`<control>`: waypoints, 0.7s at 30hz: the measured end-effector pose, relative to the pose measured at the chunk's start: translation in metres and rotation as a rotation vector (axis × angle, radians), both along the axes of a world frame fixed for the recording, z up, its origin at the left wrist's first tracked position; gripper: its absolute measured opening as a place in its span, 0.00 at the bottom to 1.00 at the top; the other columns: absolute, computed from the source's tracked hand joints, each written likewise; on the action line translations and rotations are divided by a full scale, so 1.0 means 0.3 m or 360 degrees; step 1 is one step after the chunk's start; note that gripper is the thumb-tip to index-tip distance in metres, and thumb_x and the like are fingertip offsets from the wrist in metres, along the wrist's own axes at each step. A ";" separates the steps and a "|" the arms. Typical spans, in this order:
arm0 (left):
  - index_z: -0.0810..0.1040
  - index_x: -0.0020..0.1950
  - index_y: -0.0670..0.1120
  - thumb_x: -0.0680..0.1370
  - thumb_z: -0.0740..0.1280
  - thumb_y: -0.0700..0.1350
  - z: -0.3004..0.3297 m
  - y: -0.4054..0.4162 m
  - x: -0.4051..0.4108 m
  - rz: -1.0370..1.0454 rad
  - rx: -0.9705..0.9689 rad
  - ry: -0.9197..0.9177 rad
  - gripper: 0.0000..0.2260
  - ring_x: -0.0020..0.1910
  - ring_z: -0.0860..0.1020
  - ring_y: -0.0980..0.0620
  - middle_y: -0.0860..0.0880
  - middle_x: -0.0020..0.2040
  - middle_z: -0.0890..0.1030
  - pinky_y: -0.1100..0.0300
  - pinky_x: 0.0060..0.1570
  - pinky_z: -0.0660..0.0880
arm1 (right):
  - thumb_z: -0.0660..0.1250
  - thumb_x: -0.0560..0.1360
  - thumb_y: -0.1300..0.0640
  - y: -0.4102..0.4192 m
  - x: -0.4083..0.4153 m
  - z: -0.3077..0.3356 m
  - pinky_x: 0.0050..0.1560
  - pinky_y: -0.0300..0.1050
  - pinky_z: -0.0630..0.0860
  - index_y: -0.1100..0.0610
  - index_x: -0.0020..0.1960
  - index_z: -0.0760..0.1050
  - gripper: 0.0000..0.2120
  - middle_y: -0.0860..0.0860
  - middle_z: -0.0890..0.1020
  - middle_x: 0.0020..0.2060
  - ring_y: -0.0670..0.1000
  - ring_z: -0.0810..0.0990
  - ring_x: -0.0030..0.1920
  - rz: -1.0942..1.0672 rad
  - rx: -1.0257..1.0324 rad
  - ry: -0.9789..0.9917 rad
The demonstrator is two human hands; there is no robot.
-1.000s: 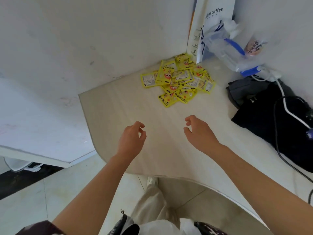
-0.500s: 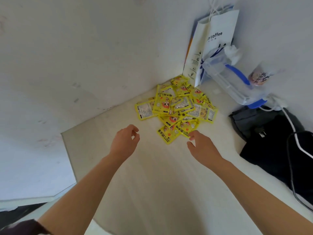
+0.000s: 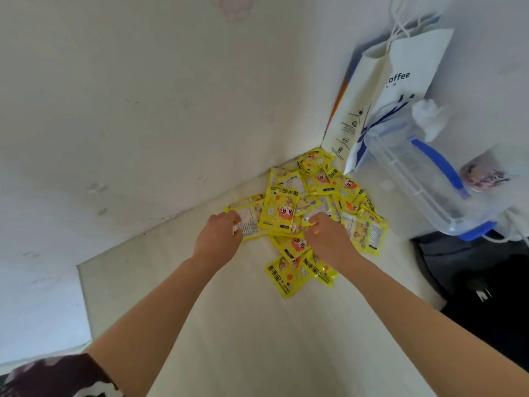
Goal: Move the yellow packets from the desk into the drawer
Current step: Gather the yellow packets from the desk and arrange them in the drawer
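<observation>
Desk [image 3: 229,325]: many yellow packets [image 3: 312,213] heaped; two hands' fingers [image 3: 233,222] pinching packets.

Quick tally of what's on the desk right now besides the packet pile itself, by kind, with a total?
Paper bag: 1
Clear box with blue clips: 1
Black bag: 1
White cable: 1
Hands on the packets: 2, left and right
Total: 6

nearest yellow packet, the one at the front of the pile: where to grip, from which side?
Judgement: pinch the near free edge of the front packet, coming from the desk-edge side. It lies flat, and only its far end is tucked under the pile; its near half lies clear on bare desk.
</observation>
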State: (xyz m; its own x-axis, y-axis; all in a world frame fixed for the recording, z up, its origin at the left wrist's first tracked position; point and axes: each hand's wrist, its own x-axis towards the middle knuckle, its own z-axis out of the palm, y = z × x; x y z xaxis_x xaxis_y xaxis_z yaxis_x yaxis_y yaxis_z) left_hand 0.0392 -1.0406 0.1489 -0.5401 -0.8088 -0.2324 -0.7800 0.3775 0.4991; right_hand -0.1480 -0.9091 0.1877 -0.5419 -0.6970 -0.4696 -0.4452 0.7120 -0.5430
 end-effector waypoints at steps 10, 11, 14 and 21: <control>0.73 0.65 0.46 0.76 0.66 0.43 -0.114 -0.106 -0.162 -0.0121 -0.0122 -0.0107 0.18 0.61 0.69 0.45 0.46 0.60 0.74 0.52 0.56 0.71 | 0.66 0.74 0.47 -0.307 -0.076 -0.164 0.61 0.57 0.72 0.65 0.68 0.61 0.31 0.63 0.73 0.62 0.65 0.72 0.63 -0.0104 0.0211 0.0094; 0.73 0.66 0.46 0.76 0.67 0.45 -0.127 -0.105 -0.167 -0.0143 -0.0142 -0.0140 0.18 0.60 0.69 0.44 0.46 0.60 0.74 0.52 0.57 0.71 | 0.66 0.74 0.46 -0.318 -0.075 -0.176 0.62 0.58 0.71 0.65 0.69 0.59 0.33 0.64 0.71 0.64 0.65 0.70 0.65 -0.0119 0.0225 0.0107; 0.74 0.65 0.46 0.75 0.68 0.50 -0.162 -0.092 -0.166 -0.0166 -0.0239 -0.0180 0.19 0.57 0.70 0.43 0.46 0.59 0.75 0.51 0.57 0.71 | 0.69 0.72 0.42 -0.334 -0.058 -0.200 0.65 0.57 0.66 0.64 0.73 0.53 0.42 0.64 0.65 0.68 0.65 0.64 0.69 -0.0161 0.0207 0.0132; 0.71 0.66 0.51 0.73 0.70 0.55 -0.171 -0.091 -0.141 -0.0111 -0.0200 -0.0298 0.23 0.60 0.67 0.45 0.50 0.59 0.73 0.52 0.59 0.66 | 0.72 0.72 0.50 -0.330 -0.014 -0.232 0.65 0.56 0.67 0.59 0.73 0.51 0.41 0.63 0.66 0.67 0.64 0.64 0.69 -0.0113 0.0202 0.0271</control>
